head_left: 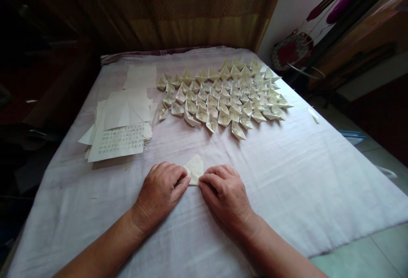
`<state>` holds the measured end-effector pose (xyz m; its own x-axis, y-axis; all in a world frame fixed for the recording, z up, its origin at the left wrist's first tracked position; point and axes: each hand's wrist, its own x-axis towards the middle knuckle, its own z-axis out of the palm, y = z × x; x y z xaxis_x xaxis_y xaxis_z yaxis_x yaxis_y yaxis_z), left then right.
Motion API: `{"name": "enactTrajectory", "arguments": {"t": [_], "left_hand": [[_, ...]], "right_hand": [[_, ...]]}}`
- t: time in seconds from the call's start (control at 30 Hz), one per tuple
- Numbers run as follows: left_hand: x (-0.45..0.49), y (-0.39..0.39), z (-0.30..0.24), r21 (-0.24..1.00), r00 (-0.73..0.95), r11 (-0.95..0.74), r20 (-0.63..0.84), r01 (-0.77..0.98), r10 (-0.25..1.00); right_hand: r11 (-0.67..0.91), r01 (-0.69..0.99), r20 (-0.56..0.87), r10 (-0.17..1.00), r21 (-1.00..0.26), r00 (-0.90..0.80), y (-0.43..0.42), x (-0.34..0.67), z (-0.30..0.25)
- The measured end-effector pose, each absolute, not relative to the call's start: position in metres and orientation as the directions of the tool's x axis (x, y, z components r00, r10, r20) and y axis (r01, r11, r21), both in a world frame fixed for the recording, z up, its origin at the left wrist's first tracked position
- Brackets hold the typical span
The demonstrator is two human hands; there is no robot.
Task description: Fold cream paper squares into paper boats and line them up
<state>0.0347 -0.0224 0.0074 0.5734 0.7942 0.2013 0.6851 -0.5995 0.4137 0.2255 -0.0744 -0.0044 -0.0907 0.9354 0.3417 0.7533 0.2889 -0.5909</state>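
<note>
Head view, lower middle of the frame: a folded paper piece [195, 166] sits on the white cloth [287, 176], between the two hands. The left hand [163, 188] is curled nearly closed, thumb and forefinger pinching the paper's lower left side; the right hand [227, 193] is closed much the same way, its thumb and fingertips gripping the lower right edge. The step seems to be setting a fold. To do it well, I'd keep both pinches level, match the edges before pressing, and run a thumb firmly along each crease (a soft crease would likely spring open).

As for its looks, the paper is pale cream, plain on the side that shows, with a blunt peak on top, a straight bottom edge and slanting creases low down. Pointed folded paper shapes [225, 117] in the same pale tone crowd the upper middle; loose sheets [117, 110], one with writing, lie at left.
</note>
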Motion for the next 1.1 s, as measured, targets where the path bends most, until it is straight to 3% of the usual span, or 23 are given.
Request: {"name": "enactTrajectory", "arguments": {"t": [0.9, 1.1], "left_hand": [[0.0321, -0.0241, 0.0055, 0.418, 0.63, -0.686, 0.286, 0.596, 0.722], [0.032, -0.0269, 0.0044, 0.344, 0.651, -0.739, 0.351, 0.579, 0.673]], "right_hand": [[0.223, 0.754, 0.262, 0.962, -0.618, -0.07, -0.0725, 0.2239, 0.0004], [0.228, 0.752, 0.271, 0.96, -0.618, -0.069, -0.0729, 0.2246, -0.0019]]}}
